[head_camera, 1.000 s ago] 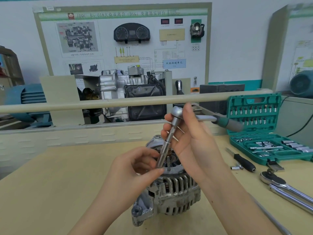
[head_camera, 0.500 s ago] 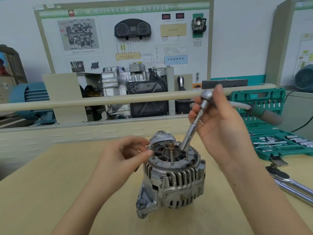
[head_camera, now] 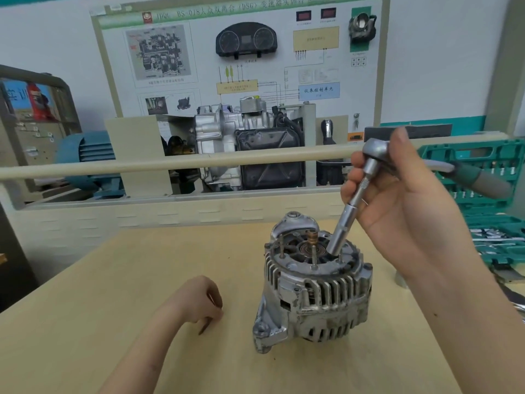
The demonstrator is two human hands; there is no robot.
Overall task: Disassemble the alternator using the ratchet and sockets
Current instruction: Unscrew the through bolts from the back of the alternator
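While one right hand (head_camera: 403, 200) grips one ratchet (head_camera: 375, 150), one alternator (head_camera: 315, 282)

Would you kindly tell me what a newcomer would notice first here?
The silver alternator stands on the wooden table, studs pointing up. The right hand holds the ratchet above it, its socket tilted onto the top. The left hand rests curled on the table beside it.

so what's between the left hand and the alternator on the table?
Nothing: in the head view only bare tabletop separates the left hand, resting on the table, from the alternator.
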